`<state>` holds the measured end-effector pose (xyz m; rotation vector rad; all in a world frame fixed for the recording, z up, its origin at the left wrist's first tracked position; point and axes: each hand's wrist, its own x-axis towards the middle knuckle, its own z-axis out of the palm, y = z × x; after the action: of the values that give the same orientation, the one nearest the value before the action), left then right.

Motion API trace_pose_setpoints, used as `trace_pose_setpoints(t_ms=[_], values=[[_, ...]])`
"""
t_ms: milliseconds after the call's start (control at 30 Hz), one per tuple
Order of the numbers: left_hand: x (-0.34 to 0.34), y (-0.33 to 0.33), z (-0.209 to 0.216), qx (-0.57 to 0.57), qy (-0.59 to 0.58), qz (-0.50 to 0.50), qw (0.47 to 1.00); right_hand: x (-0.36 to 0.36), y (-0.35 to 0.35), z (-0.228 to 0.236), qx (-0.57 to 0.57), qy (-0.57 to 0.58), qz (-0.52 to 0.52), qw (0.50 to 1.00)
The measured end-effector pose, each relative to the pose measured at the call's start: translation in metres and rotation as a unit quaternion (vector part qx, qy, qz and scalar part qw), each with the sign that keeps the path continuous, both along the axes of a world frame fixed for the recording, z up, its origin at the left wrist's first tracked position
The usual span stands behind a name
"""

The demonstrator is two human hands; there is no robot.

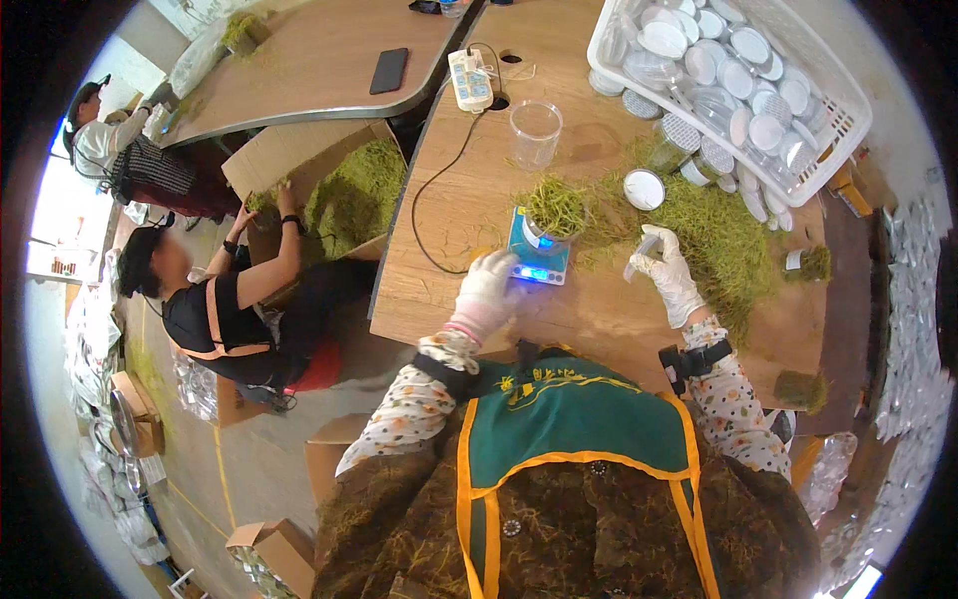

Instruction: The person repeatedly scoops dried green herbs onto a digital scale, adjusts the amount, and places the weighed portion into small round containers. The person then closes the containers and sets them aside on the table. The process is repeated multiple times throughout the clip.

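Observation:
A small blue digital scale (539,262) with a lit display lies on the wooden table. On it stands a tub heaped with green-yellow dried moss (556,207). My left hand (487,295), in a white glove, is at the scale's near left edge; its fingers are smeared by motion. To the right, my white-gloved right hand (671,275) is closed on a clear plastic piece (642,256), its exact kind unclear. Beside that hand spreads a loose pile of moss (728,250). A round tub with a white lid (644,190) sits just beyond it.
Behind the scale stands an empty clear cup (536,134), near a power strip (470,82) with a cable. A white basket (720,122) of lidded tubs fills the far right. Leftward, a co-worker (215,299) reaches into a cardboard box (299,158) of moss; another person (125,150) stands farther off.

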<state>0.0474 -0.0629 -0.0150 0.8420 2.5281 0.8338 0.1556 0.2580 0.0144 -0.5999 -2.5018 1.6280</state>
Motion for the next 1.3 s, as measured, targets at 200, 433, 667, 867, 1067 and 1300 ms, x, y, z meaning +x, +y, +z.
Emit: trace_pose_setpoints(t_ms=[200,433,667,867,1067,1300], values=[[0.056,0.032,-0.062,-0.124,0.183,-0.157,0.963,0.017,0.011,-0.001,-0.088,0.019,-0.026,0.996],[0.058,0.073,-0.052,0.076,0.069,-0.287,0.952,0.018,0.014,0.004,-0.294,0.091,-0.127,0.943],[0.018,0.037,-0.007,0.264,-0.056,0.155,0.95,-0.061,-0.008,-0.007,-0.549,0.176,-0.124,0.808],[-0.019,0.067,0.016,0.172,0.052,0.149,0.972,-0.124,-0.063,-0.012,-0.363,0.195,-0.069,0.908],[-0.024,0.081,0.037,0.198,0.022,0.153,0.968,-0.139,-0.078,0.02,-0.293,0.156,0.077,0.94],[-0.031,0.089,0.037,0.244,0.018,0.142,0.959,-0.116,-0.075,0.042,0.247,0.237,0.25,0.906]])
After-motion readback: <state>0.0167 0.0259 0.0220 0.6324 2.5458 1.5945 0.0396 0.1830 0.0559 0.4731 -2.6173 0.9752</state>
